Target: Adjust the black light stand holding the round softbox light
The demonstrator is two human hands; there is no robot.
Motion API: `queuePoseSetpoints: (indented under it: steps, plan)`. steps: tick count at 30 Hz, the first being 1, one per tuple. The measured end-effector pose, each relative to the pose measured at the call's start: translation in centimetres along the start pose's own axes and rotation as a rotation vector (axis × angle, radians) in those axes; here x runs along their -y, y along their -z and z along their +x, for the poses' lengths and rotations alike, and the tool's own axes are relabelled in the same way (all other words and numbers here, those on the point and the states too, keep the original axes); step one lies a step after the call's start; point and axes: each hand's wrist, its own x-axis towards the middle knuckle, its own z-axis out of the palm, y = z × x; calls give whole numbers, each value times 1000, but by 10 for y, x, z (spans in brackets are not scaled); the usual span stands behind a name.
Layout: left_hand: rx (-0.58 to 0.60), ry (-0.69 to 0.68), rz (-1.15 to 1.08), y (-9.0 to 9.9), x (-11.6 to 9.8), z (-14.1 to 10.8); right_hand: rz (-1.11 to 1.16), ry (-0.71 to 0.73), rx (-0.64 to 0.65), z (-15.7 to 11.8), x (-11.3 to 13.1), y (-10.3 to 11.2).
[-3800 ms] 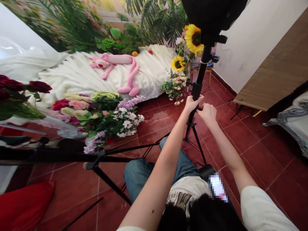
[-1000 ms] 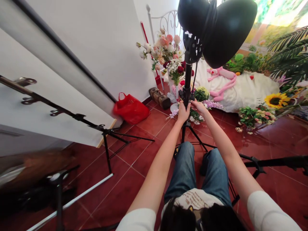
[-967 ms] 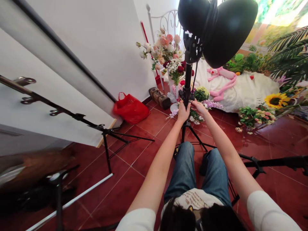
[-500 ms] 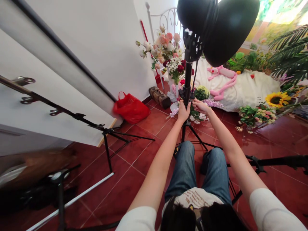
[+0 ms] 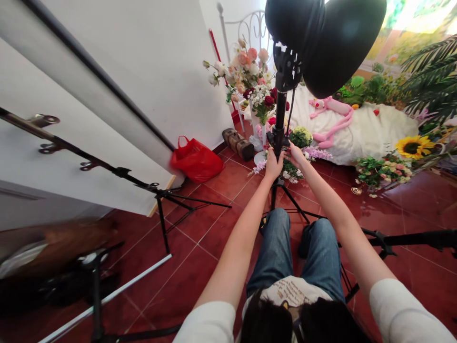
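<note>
A black light stand (image 5: pixel 280 112) rises in front of me, with a large black lamp head (image 5: pixel 332 47) at its top. My left hand (image 5: pixel 274 164) is wrapped round the stand's pole below a collar joint. My right hand (image 5: pixel 295 156) is closed at the right side of that joint, apparently on its knob, which the fingers mostly cover. A cable hangs down along the pole. The stand's legs (image 5: pixel 294 204) spread on the floor just past my knees.
Left stand a backdrop stand (image 5: pixel 166 194) and a red bag (image 5: pixel 196 160). Vases of flowers (image 5: pixel 262 95) and a white-draped bed with a pink plush toy (image 5: pixel 333 112) lie beyond. Another black stand's pole (image 5: pixel 410 238) crosses at right, a silver pole (image 5: pixel 135 278) at lower left.
My right hand has shifted and turned slightly at the joint, its fingers now pointing more upward. The left hand keeps its hold on the pole. The view has moved slightly.
</note>
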Motion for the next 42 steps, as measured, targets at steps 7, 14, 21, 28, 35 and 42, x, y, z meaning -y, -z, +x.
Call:
queuePoseSetpoints:
  steps: [7,14,21,28,35,42]
  plan:
    - [-8,-3,5,2,-4,-3,-163,121,104,6,15,3]
    - [-4,-8,5,3,-4,-5,-373,447,150,-6,-7,11]
    - [2,-14,-38,0,4,-5,-748,722,19,-22,-16,-6]
    - [11,15,-46,2,1,-5,-656,771,-202,-20,-23,-27]
    - [2,-79,-13,7,-5,-6,-415,774,116,-8,34,-34]
    - [-67,-79,19,2,-6,-8,-390,701,451,-7,93,-35]
